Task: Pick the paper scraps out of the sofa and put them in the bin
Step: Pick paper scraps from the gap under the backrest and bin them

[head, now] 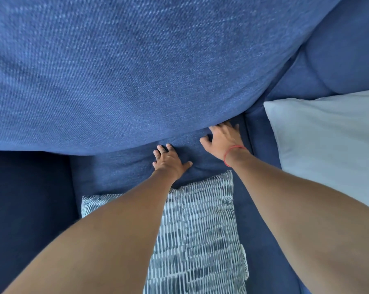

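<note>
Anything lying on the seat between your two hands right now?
No. In the head view, only bare blue seat cushion shows between the left hand and right hand; no paper scraps visible.

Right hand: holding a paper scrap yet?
No. The right hand lies spread and empty on the sofa seat.

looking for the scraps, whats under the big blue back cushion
Only blue seat fabric shows below the back cushion. The right hand reaches under its edge, fingertips hidden; the left hand lies flat. No scraps visible; the gap itself is covered.
</note>
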A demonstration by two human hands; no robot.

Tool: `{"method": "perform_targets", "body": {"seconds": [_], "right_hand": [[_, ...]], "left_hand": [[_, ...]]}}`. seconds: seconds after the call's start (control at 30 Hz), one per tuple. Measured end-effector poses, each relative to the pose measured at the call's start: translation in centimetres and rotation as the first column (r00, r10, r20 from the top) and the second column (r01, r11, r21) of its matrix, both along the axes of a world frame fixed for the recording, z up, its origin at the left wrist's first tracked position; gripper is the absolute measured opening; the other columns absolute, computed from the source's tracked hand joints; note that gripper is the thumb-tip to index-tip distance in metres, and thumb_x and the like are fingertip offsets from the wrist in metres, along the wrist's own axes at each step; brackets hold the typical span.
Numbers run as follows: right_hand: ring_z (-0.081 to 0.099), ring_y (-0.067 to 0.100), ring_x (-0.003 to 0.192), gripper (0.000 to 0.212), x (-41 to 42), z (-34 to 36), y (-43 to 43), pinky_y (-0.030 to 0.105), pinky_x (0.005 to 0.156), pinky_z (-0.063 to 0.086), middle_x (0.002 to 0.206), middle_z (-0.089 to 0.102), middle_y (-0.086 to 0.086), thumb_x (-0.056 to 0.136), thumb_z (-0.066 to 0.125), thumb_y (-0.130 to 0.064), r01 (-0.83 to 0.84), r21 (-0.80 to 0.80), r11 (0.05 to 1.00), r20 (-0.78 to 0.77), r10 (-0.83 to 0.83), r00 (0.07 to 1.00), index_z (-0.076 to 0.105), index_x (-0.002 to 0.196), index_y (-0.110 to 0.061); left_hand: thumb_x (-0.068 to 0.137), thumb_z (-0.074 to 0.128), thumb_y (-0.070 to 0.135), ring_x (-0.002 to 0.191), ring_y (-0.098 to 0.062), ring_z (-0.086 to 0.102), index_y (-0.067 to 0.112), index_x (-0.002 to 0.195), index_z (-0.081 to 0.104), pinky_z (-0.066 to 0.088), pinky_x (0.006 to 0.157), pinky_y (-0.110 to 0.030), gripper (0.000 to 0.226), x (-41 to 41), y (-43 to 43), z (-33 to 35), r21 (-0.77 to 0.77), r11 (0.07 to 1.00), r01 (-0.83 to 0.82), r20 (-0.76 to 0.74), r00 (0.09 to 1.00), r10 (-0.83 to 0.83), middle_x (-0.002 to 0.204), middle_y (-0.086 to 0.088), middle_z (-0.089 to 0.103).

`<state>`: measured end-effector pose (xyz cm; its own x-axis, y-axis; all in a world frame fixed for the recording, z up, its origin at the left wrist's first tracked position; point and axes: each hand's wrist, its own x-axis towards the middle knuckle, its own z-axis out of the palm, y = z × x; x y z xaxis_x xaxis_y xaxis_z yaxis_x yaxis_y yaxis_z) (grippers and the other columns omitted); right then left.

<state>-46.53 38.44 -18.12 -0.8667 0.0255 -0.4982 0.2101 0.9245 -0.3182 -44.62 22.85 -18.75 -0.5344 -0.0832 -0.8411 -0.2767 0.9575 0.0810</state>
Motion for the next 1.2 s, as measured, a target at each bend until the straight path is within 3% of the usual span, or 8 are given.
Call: {"method": "perform_targets", "body": {"seconds": [0.27, 0.47, 0.57, 0.73, 0.87, 1.0, 1.1, 1.2], "right_hand": [[0.052, 0.023, 0.124, 0.044, 2.0, 0.6, -0.4, 0.047, 0.105, 0.041, 0.131, 0.06, 0.0, 0.086, 0.048, -0.017, -0.224, -0.031, 0.974, -0.183, 0.215, 0.959, 0.056, 0.129, -0.016], [0.03, 0.02, 0.144, 0.047, 3.7, 1.8, -2.2, 0.043, 0.119, 0.023, 0.155, 0.033, 0.003, 0.093, 0.044, -0.011, -0.387, -0.051, 0.921, -0.089, 0.382, 0.92, 0.047, 0.139, -0.019], [0.015, 0.021, 0.15, 0.048, 4.0, 2.4, -2.2, 0.038, 0.123, 0.012, 0.161, 0.015, 0.01, 0.093, 0.043, 0.001, -0.357, -0.079, 0.931, -0.029, 0.356, 0.934, 0.05, 0.134, -0.021], [0.02, 0.024, 0.149, 0.048, 4.5, 3.2, -0.7, 0.034, 0.117, 0.027, 0.159, 0.024, 0.009, 0.088, 0.042, 0.011, -0.047, -0.198, 0.979, -0.083, 0.032, 0.996, 0.047, 0.13, -0.012], [0.008, 0.018, 0.151, 0.062, 5.0, 2.0, 0.2, 0.045, 0.118, 0.026, 0.163, 0.011, 0.001, 0.096, 0.044, -0.011, 0.055, -0.107, 0.993, 0.021, -0.053, 0.998, 0.018, 0.152, -0.012], [0.003, 0.017, 0.152, 0.062, 5.2, 1.6, 0.3, 0.047, 0.119, 0.023, 0.164, 0.003, -0.002, 0.097, 0.042, -0.013, 0.052, -0.095, 0.994, 0.069, -0.045, 0.997, 0.015, 0.153, -0.012], [0.001, 0.017, 0.152, 0.062, 5.2, 2.1, 0.3, 0.046, 0.12, 0.022, 0.164, -0.001, -0.002, 0.098, 0.042, -0.012, 0.058, -0.09, 0.994, 0.125, -0.047, 0.991, 0.014, 0.153, -0.013], [0.004, 0.019, 0.152, 0.061, 5.2, 3.3, 0.4, 0.044, 0.121, 0.021, 0.164, 0.002, 0.002, 0.098, 0.043, -0.015, 0.052, -0.056, 0.997, 0.139, -0.044, 0.989, 0.016, 0.152, -0.011]], "left_hand": [[0.085, 0.057, 0.058, 0.15, -0.033, -0.004, 0.01, 0.153, -0.003, 0.015, 0.12, -0.045, 0.103, 0.3, -0.9, 1.0, 0.076, 0.997, 0.006, -0.01, 1.0, -0.005, 0.161, -0.015, -0.005], [0.085, 0.058, 0.056, 0.149, -0.031, 0.005, 0.01, 0.154, 0.002, 0.02, 0.12, -0.042, 0.1, 0.6, -1.4, 2.2, 0.105, 0.994, 0.016, -0.061, 0.998, -0.01, 0.161, -0.015, 0.002], [0.086, 0.06, 0.051, 0.146, -0.03, 0.019, 0.011, 0.153, 0.011, 0.028, 0.116, -0.04, 0.092, 0.9, -1.6, 2.9, 0.126, 0.992, -0.004, -0.132, 0.991, 0.021, 0.159, -0.014, 0.015], [0.087, 0.064, 0.036, 0.125, -0.033, 0.05, 0.011, 0.136, 0.045, 0.045, 0.103, -0.042, 0.057, 0.6, -1.3, 4.2, 0.144, 0.984, -0.109, -0.305, 0.941, 0.149, 0.134, -0.013, 0.052], [0.094, 0.054, 0.019, 0.113, -0.035, 0.058, 0.011, 0.133, 0.048, 0.049, 0.093, -0.042, 0.041, 0.2, 0.5, 5.0, 0.147, 0.98, 0.134, -0.499, 0.865, -0.044, 0.125, -0.014, 0.06], [0.096, 0.051, 0.014, 0.133, -0.026, 0.042, 0.026, 0.148, 0.031, 0.042, 0.107, -0.039, 0.057, 0.4, 2.2, 3.7, 0.205, 0.899, 0.388, -0.51, 0.826, -0.24, 0.15, 0.001, 0.041], [0.096, 0.051, 0.011, 0.131, -0.026, 0.046, 0.02, 0.136, 0.051, 0.043, 0.105, -0.037, 0.041, 0.2, 2.8, 3.1, 0.147, 0.911, 0.386, -0.542, 0.802, -0.252, 0.143, -0.001, 0.05], [0.093, 0.051, 0.003, 0.107, -0.031, 0.063, 0.012, 0.114, 0.068, 0.052, 0.092, -0.039, 0.028, 0.2, 2.8, 4.2, 0.11, 0.947, 0.303, -0.551, 0.811, -0.195, 0.118, -0.01, 0.068]]}}
